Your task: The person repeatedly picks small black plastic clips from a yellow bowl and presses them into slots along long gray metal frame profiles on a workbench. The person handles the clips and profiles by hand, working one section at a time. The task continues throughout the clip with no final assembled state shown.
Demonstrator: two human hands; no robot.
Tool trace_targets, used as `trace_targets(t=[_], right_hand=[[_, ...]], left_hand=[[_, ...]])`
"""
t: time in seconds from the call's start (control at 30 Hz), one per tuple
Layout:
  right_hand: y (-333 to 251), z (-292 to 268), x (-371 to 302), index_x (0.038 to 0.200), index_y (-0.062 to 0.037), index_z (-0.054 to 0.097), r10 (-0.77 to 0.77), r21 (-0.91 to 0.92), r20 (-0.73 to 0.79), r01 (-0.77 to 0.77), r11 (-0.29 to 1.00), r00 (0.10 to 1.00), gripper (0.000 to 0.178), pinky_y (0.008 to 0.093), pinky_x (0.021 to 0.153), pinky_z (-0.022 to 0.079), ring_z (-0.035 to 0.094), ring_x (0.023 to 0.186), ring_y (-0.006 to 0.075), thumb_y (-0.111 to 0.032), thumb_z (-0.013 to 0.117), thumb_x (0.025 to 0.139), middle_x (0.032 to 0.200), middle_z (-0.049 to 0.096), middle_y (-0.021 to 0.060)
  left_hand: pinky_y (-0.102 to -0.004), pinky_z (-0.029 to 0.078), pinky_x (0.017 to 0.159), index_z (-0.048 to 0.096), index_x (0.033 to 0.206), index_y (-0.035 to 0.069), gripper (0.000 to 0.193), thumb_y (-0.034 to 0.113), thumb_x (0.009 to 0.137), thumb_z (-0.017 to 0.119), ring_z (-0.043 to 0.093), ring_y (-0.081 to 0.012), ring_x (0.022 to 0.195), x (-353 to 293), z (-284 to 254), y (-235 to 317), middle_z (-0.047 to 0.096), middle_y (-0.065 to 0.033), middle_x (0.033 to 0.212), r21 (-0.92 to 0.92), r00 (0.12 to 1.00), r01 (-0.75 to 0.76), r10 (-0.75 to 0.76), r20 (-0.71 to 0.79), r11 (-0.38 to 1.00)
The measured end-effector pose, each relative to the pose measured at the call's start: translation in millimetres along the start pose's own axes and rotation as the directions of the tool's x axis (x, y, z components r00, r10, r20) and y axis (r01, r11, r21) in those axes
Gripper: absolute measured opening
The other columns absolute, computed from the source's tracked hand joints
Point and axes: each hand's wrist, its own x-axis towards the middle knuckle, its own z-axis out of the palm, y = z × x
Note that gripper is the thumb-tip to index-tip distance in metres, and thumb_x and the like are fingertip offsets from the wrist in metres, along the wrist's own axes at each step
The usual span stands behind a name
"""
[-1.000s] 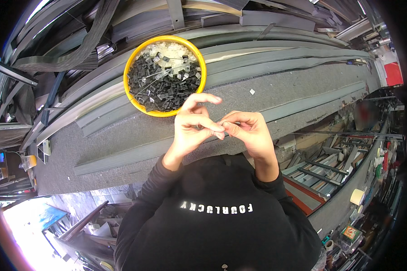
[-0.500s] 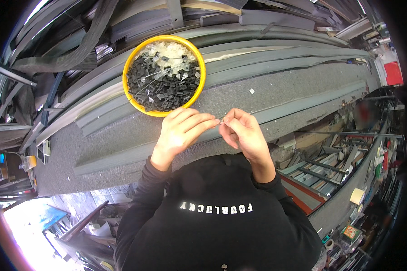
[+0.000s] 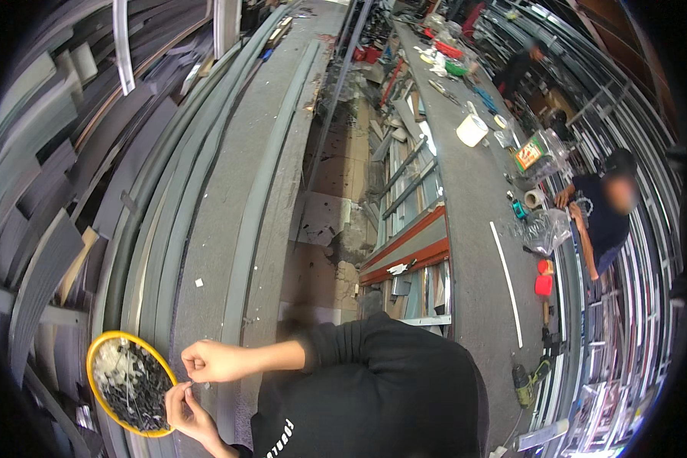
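My right hand (image 3: 212,361) and my left hand (image 3: 191,414) meet at the lower left, fingertips pinched close together. Something tiny sits between them, too small to make out; both hands are closed. Right beside them stands a round basin with a yellow rim (image 3: 91,374). Inside it lie many small black plastic pieces (image 3: 137,397) and a heap of whitish, clear pieces (image 3: 114,362). One thin wire-like strand lies across the pieces.
Long grey profiles (image 3: 263,191) run along the carpeted bench, where a small white square (image 3: 199,283) lies. Across a gap of stacked frames (image 3: 412,191) stands a second bench with a tape roll (image 3: 472,130), a plastic bag (image 3: 548,229) and a white strip (image 3: 507,282). Two people are beyond it.
The view has swung right, so the basin and hands now appear at lower left, and the second bench and people have come into view. My hands stay pinched together beside the basin.
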Motion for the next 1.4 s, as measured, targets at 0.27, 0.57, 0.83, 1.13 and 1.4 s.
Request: trace_targets(t=[0.27,0.57,0.83,1.13,1.4], right_hand=[[-9.2,4.6,-9.5,0.077,0.0000,0.065,-0.354,-0.251,-0.129,0.314,0.915,0.926,0.013,0.0378,0.062,0.046,0.058,0.070,0.0259,-0.011,0.071,0.079,0.072,0.057,0.0119],[-3.6,8.0,-15.1,0.087,-0.0016,0.061,-0.641,-0.569,0.052,0.550,0.611,0.766,0.015,0.0416,0.069,0.043,0.049,0.082,0.0307,-0.016,0.067,0.086,0.082,0.046,0.0133],[-13.0,1.0,-18.5,0.088,-0.0057,0.063,-0.647,-0.591,0.061,0.550,0.590,0.760,0.013,0.0434,0.074,0.046,0.053,0.086,0.0325,-0.018,0.066,0.086,0.083,0.052,0.0133],[-24.6,-18.2,-26.9,0.098,0.0026,0.074,-0.282,-0.341,-0.012,0.261,0.903,0.959,0.011,0.0273,0.072,0.056,0.073,0.081,0.0172,0.000,0.068,0.089,0.090,0.076,0.0127],[-42.8,-24.4,-30.5,0.114,-0.0017,0.071,0.045,-0.602,0.153,0.057,0.796,0.987,0.034,0.0293,0.080,0.054,0.069,0.095,0.0199,-0.011,0.078,0.083,0.102,0.071,0.0144]], left_hand=[[-0.0181,0.037,0.060,0.065,0.112,0.002,0.025,0.023,0.099,0.060,0.055,-0.0016,0.073,-17.5,36.1,-12.7,0.067,0.0021,0.092,-0.801,0.695,0.521,-0.692,0.198,0.294],[-0.0193,0.033,0.055,0.064,0.104,0.003,0.027,0.029,0.100,0.056,0.046,-0.0018,0.066,-12.3,17.6,-9.2,0.062,0.0023,0.089,-0.908,0.771,0.416,-0.551,0.320,0.055],[-0.0214,0.048,0.073,0.067,0.114,-0.001,0.029,0.020,0.095,0.063,0.062,-0.0103,0.094,-18.9,26.5,-5.8,0.066,-0.0024,0.108,-0.828,0.740,0.522,-0.591,0.320,0.205],[-0.0193,0.042,0.059,0.071,0.087,-0.002,0.008,-0.005,0.080,0.070,0.051,-0.0042,0.062,-6.9,14.1,22.5,0.067,-0.0011,0.081,-0.434,0.800,0.346,-0.503,-0.327,0.832],[-0.0225,0.045,0.057,0.074,0.089,0.003,0.014,-0.002,0.076,0.075,0.054,-0.0085,0.060,0.9,1.6,20.9,0.070,-0.0042,0.084,-0.088,0.876,0.298,-0.308,-0.371,0.951]])
